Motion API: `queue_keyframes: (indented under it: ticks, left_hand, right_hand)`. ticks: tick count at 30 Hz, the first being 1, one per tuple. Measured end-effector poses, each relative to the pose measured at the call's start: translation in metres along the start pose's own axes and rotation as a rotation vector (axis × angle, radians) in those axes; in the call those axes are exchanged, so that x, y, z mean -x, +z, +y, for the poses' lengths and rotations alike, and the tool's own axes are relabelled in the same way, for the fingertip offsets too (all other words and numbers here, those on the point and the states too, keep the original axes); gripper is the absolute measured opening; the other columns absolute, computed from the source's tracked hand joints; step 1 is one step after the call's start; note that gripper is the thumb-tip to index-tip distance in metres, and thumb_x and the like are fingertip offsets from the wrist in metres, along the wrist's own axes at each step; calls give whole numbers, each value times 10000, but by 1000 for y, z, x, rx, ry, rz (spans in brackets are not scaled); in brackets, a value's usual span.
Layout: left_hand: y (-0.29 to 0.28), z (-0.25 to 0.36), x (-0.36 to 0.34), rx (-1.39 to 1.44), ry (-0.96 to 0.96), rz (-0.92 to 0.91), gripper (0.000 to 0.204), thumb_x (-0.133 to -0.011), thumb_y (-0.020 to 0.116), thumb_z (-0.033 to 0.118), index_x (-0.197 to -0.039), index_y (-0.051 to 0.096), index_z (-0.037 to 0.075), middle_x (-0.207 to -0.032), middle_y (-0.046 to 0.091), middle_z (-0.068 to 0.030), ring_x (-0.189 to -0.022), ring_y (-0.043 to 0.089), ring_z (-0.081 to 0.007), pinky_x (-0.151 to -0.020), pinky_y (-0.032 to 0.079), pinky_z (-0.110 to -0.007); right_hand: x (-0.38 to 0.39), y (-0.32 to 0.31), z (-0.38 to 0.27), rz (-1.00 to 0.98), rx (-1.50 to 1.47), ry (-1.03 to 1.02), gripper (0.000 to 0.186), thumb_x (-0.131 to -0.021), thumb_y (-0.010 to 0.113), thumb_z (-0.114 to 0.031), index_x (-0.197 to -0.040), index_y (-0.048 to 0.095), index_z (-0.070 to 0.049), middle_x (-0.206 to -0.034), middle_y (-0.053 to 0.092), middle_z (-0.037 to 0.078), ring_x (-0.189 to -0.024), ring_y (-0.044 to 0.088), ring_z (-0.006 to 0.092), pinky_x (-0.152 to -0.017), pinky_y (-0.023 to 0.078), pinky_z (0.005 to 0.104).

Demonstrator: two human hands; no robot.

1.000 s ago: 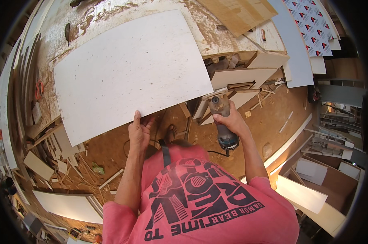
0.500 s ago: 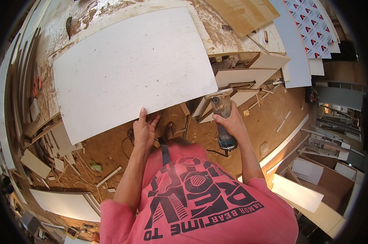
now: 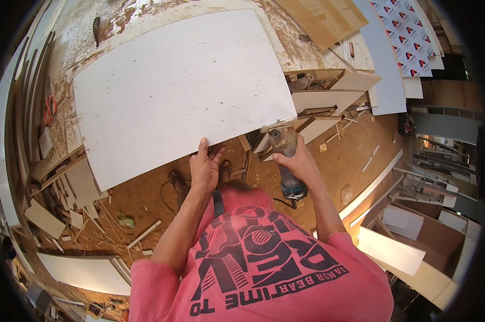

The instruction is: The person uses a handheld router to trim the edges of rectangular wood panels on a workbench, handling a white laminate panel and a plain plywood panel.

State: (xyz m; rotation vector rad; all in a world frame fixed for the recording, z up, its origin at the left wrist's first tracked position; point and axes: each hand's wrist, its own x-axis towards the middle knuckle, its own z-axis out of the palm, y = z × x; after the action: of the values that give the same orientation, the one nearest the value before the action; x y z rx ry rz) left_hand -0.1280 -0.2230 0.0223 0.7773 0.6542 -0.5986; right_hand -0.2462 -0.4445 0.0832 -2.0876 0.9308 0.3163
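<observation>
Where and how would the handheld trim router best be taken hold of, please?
Probably around the rounded body of the trim router, coming from the right, as the right hand holds it. That body is long and roughly cylindrical, suiting a wrapped grip. Its flat base plate is at the edge of the white panel, and the cord leaves the near end, so both seem better left clear.

Left hand (image 3: pixel 203 168) loosely spread, right hand (image 3: pixel 300 162) curled.

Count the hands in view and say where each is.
2: the left hand at the near edge of the white panel, the right hand around the power tool. Neither is hidden.
</observation>
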Motion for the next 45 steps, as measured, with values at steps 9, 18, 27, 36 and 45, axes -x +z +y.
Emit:
queue_keyframes:
  ticks: [9,18,27,36,45]
  left_hand:
    - [-7,16,4,-31,-153,-22,332,-978,580,228,-1174,505,-29,-1174,566,-138,-1035,603,-251,-890,544,-396]
    - [-138,252,21,-1021,686,66,227,-982,547,238,-998,598,18,-815,637,-46,-756,611,-121,-731,495,-267]
    - [-188,299,-51,-1049,299,101,496,-984,520,431,-1215,505,-7,-1057,601,-103,-910,556,-164,-817,468,-323]
    - [-186,305,-45,-1122,310,19,526,-996,496,431,-1215,487,-47,-1076,607,-143,-955,574,-185,-861,472,-338]
    - [-187,283,-45,-892,324,-76,398,-1014,487,342,-1132,478,-38,-970,587,-114,-775,584,-144,-642,523,-303]
  right_hand:
    - [14,38,-31,-10,-13,17,936,-698,773,-436,-1377,334,35,-1278,519,294,-1216,516,403,-1017,405,437]
    - [21,35,-40,35,18,100,938,-676,780,-443,-1379,351,5,-1227,583,231,-1141,577,329,-957,449,403]
    - [11,43,-31,-12,-72,72,849,-719,773,-390,-1380,365,-48,-1117,637,177,-1018,628,255,-900,481,369]
    - [26,60,-57,-52,-82,-34,822,-743,758,-388,-1360,358,-20,-1108,587,146,-977,598,226,-874,488,357]
    - [36,117,-91,-104,-21,8,959,-679,774,-456,-1385,327,17,-1192,590,252,-1106,592,337,-960,446,387]
